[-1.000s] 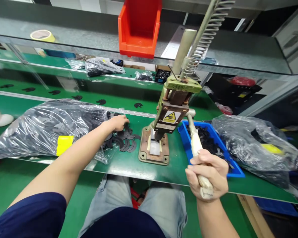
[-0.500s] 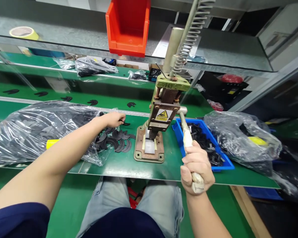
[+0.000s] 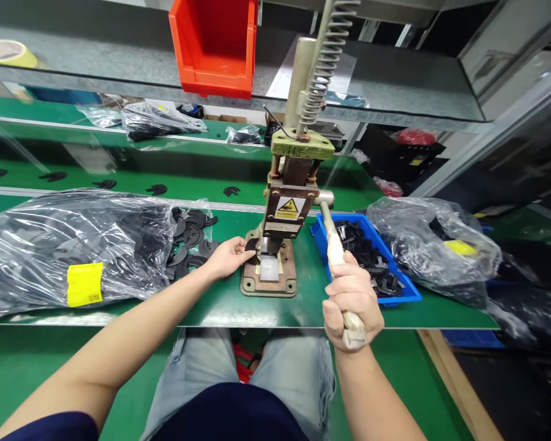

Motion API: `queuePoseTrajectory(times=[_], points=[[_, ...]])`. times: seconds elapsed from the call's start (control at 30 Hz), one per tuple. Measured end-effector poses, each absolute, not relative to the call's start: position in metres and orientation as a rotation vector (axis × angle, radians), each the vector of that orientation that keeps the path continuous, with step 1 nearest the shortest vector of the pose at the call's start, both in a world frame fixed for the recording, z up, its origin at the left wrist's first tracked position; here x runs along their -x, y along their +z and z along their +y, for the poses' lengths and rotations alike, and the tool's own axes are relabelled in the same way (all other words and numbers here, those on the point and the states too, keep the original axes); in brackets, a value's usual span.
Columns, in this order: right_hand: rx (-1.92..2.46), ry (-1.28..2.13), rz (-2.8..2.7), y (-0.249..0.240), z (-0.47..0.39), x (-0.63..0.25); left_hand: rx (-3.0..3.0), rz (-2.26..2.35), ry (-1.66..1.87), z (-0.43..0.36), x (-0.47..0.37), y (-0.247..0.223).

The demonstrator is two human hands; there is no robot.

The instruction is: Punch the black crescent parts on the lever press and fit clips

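My left hand [image 3: 230, 256] pinches a black curved plastic piece [image 3: 251, 248] at the left side of the press base [image 3: 282, 288], close under the ram. Fingers of my right hand [image 3: 352, 300] wrap round the taped lever [image 3: 334, 242] of the hand press [image 3: 290, 205], which carries a yellow warning label. A small pale block [image 3: 269, 268] sits on the base, in front of the ram. Left of my left hand, loose black curved pieces [image 3: 190, 233] spill from the mouth of a clear plastic bag [image 3: 119, 226].
Right of the press stands a blue tray [image 3: 406, 288] of small black parts, with another clear bag [image 3: 468, 257] beyond it. Several black pieces lie on the green strip [image 3: 188, 177] behind. Overhead, a shelf holds an orange bin [image 3: 218, 86] and a tape roll [image 3: 9, 54].
My left hand has moved right and nearer, from the loose pile to the press base, carrying a black curved piece. My right hand keeps hold of the lever. The whole view has shifted slightly.
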State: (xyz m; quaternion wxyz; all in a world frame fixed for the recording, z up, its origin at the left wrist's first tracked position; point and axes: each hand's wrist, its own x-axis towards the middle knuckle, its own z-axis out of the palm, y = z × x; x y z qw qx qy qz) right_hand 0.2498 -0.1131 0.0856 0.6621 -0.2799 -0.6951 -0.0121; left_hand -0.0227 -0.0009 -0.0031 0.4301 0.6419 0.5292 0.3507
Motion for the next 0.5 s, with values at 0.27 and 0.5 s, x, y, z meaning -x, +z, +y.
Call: queuePoseTrajectory(times=[0.27, 0.5], points=[[0.631, 0.004, -1.565, 0.084, -0.114, -0.250, -1.193, 1.145, 0.803, 0.007, 0.007, -0.001], [0.619, 0.012, -1.552, 0.084, -0.113, -0.248, -1.191, 1.232, 0.545, 0.023, -0.010, 0.016]])
